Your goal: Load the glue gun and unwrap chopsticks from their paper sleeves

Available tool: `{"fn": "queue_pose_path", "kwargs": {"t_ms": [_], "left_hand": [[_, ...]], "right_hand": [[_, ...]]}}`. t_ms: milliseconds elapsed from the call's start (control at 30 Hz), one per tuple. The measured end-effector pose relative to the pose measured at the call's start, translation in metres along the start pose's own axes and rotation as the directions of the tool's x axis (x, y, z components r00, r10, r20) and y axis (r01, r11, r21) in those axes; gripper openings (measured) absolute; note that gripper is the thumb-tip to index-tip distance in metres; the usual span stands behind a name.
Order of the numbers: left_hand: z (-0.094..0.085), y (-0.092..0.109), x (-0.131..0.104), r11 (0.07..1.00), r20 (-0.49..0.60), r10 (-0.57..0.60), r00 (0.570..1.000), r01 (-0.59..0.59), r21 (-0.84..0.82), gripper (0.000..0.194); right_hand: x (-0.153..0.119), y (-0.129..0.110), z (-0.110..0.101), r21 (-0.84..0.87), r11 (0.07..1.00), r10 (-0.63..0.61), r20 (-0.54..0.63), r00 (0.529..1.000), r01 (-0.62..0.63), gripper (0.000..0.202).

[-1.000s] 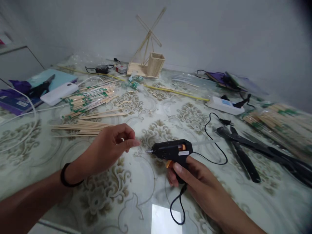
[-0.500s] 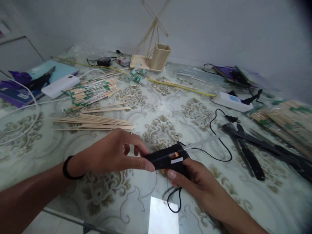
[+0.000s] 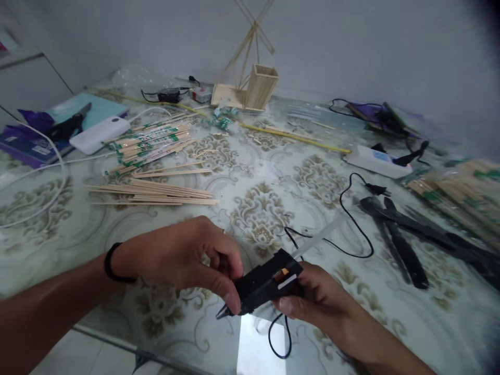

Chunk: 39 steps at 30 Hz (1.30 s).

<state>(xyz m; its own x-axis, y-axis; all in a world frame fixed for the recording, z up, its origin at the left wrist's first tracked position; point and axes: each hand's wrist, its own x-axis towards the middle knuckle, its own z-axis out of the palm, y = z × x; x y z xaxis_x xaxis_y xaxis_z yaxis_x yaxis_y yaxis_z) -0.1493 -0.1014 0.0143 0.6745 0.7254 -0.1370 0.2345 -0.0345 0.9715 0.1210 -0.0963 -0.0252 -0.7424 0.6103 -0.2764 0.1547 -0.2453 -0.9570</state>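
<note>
A black hot glue gun (image 3: 260, 285) is held between my two hands above the table, its metal nozzle pointing down to the left. My right hand (image 3: 318, 302) wraps round its handle. Near the front of the barrel, my left hand (image 3: 207, 260) grips it with thumb and fingers. From the back of the gun sticks a translucent glue stick (image 3: 320, 234). The gun's black cord (image 3: 289, 338) loops below the handle. Left of the gun lie loose wooden sticks (image 3: 167, 194), apart from my hands.
A stick-built model (image 3: 262, 88) stands against the wall. Wrapped chopsticks (image 3: 152, 143) and a white power bank (image 3: 99, 136) lie at left. At right are black-handled scissors (image 3: 402, 245), a power strip (image 3: 377, 160) and more bagged sticks (image 3: 461, 192). The table's front edge (image 3: 113, 341) runs below.
The glue gun has tilted, its nozzle dropping down-left and now showing. My left fingers have shifted along the front of the barrel. The view has moved slightly.
</note>
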Motion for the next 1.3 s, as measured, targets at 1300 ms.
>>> {"fn": "queue_pose_path", "kwargs": {"t_ms": [1300], "left_hand": [[-0.012,-0.005,0.000,0.960,-0.409,0.083,0.909,-0.183,-0.213,0.022]], "right_hand": [[-0.003,0.011,-0.015,0.015,0.998,-0.051,-0.141,0.989,0.053,0.034]]}}
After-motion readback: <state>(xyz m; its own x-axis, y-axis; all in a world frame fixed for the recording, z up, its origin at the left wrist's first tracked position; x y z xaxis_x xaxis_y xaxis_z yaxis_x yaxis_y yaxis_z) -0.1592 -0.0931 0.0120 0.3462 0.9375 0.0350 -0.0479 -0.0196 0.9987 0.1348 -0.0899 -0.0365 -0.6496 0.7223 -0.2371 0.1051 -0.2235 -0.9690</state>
